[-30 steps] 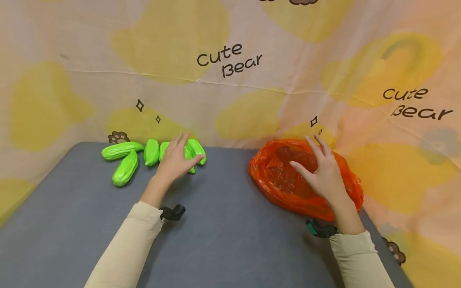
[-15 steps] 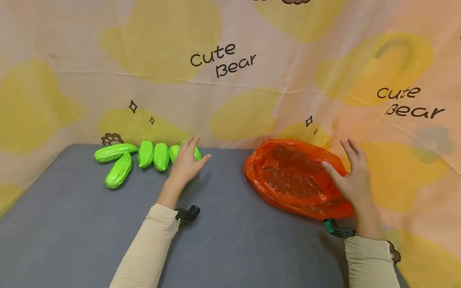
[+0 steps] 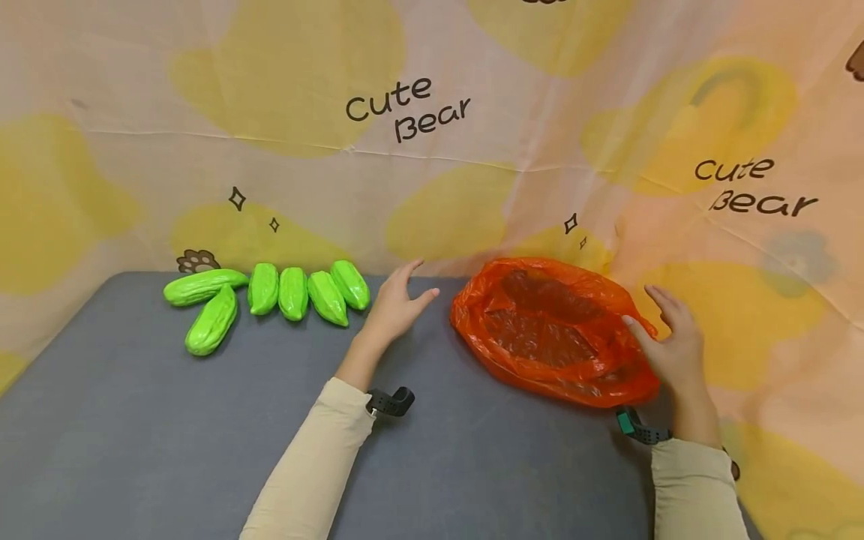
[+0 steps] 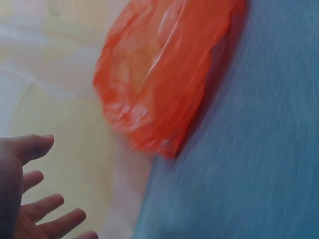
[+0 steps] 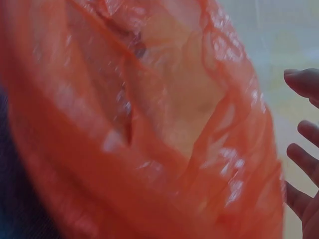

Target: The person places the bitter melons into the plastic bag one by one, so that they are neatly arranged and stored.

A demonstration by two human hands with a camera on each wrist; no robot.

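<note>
An orange-red plastic bag [image 3: 540, 337] lies with its mouth spread wide on the right half of the table. My left hand [image 3: 394, 307] is held between the green vegetables and the bag, fingers spread and holding nothing. In the left wrist view that hand [image 4: 37, 199] is apart from the bag [image 4: 154, 79]. My right hand [image 3: 675, 349] is at the bag's right end, thumb toward its rim, fingers spread. The right wrist view shows those fingers [image 5: 301, 154] beside the crinkled bag wall [image 5: 229, 164], gripping nothing.
Several bright green, ridged gourd-like vegetables [image 3: 293, 294] lie along the back left of the grey table [image 3: 472, 465]. One of them [image 3: 211, 321] lies nearer the front. A printed cloth [image 3: 304, 112] hangs behind the table and along its right side.
My left hand has moved right, from over the green vegetables toward the bag, uncovering them. My right hand has moved from above the bag's opening to its right end.
</note>
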